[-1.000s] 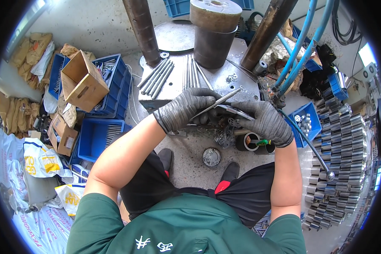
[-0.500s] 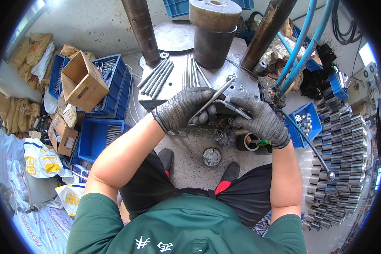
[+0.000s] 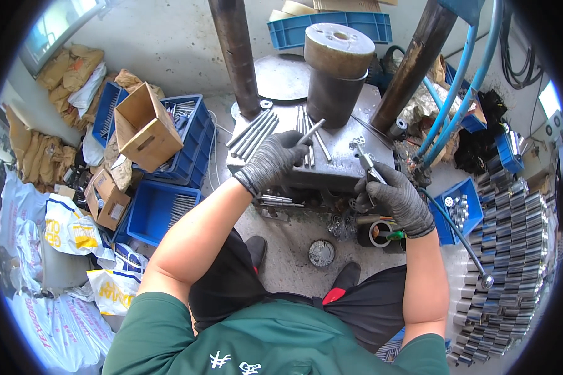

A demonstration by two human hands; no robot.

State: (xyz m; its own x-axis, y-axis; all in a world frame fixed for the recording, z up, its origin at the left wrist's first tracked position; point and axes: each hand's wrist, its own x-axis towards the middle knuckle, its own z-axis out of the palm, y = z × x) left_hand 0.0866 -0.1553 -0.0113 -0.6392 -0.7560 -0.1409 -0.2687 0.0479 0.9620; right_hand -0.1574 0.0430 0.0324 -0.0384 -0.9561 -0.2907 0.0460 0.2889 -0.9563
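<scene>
My left hand [image 3: 274, 161], in a dark grey glove, is closed on a metal rod [image 3: 313, 130]; the rod slants up to the right above the steel table [image 3: 350, 147]. Lower and to the right, my gloved right hand [image 3: 399, 201] grips a slim silver metal tool [image 3: 373, 172]. Its upper end looks jaw-like, but its exact kind is unclear. Behind my left hand lies a row of metal rods [image 3: 253, 134], and more rods [image 3: 324, 145] lie to its right. Small metal rings [image 3: 358, 142] sit on the table near the tool.
A heavy steel cylinder [image 3: 334, 94] stands on the table between two dark posts [image 3: 234, 53]. Blue crates [image 3: 191, 144] and a cardboard box [image 3: 147, 128] are at left. Stacked metal tubes [image 3: 507, 250] line the right, beside a blue bin [image 3: 460, 212] and a ball-ended lever [image 3: 486, 282].
My hands have moved apart: the left, with its rod, is now over the table's left part, the right lower and farther right with the tool. The whole view has also shifted.
</scene>
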